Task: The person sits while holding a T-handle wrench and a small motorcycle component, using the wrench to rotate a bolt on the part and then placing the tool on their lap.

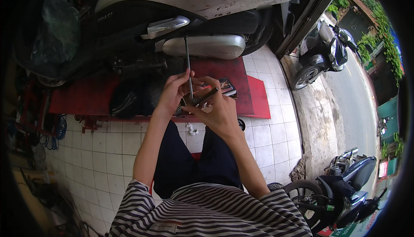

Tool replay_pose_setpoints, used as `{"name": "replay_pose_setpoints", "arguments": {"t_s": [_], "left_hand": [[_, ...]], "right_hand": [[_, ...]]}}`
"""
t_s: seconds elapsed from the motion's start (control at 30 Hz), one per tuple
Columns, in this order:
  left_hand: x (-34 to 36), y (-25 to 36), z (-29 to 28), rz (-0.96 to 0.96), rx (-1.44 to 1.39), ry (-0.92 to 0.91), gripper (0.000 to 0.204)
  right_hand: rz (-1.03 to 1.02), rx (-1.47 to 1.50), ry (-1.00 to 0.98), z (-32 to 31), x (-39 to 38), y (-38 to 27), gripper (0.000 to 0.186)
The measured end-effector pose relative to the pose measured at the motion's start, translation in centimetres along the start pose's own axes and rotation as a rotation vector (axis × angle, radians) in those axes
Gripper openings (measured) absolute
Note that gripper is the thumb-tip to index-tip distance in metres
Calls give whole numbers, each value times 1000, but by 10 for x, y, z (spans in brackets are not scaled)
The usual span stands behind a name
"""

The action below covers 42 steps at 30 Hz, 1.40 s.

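Above my lap, my left hand [173, 91] is closed, fingers pinching a long thin metal rod [188, 62] that points up and away toward the scooter. At the rod's near end a dark bar [206, 97] sits at an angle to it; whether the two are joined I cannot tell. My right hand [221, 109] grips this bar between thumb and fingers. Just beyond the hands stands the scooter, with its silver engine-side cover [205, 47] facing me. A small printed box [227, 86] lies behind my right fingers, partly hidden.
The scooter rests on a red lift platform [255, 96]. Dark bundled material [129, 99] lies on it to the left. White crumpled scraps [192, 129] are on the tiled floor [114, 161]. Parked motorbikes [321, 51] stand by the street at right. Blue cable [61, 127] hangs at left.
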<state>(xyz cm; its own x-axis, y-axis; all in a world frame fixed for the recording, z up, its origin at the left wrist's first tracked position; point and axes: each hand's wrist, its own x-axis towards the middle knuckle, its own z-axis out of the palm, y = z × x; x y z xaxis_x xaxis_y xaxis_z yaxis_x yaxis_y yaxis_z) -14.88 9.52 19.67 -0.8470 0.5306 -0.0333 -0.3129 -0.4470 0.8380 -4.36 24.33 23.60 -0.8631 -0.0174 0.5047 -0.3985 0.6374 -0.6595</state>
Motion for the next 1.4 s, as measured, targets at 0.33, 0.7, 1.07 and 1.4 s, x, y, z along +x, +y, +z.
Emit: {"name": "replay_pose_setpoints", "arguments": {"t_s": [0.33, 0.7, 1.07, 1.4], "left_hand": [[-3, 13, 3, -83, 145, -26, 28], [3, -36, -22, 47, -199, -228, 25], [6, -22, -10, 9, 14, -104, 34], [8, -27, -26, -15, -120, -116, 33]], "right_hand": [[-379, -254, 361, -22, 2, 24, 31], [-128, -295, 480, 18, -36, 40, 20], [23, -236, -2, 32, -56, -11, 33], [190, -219, 62, -4, -51, -15, 73]]}}
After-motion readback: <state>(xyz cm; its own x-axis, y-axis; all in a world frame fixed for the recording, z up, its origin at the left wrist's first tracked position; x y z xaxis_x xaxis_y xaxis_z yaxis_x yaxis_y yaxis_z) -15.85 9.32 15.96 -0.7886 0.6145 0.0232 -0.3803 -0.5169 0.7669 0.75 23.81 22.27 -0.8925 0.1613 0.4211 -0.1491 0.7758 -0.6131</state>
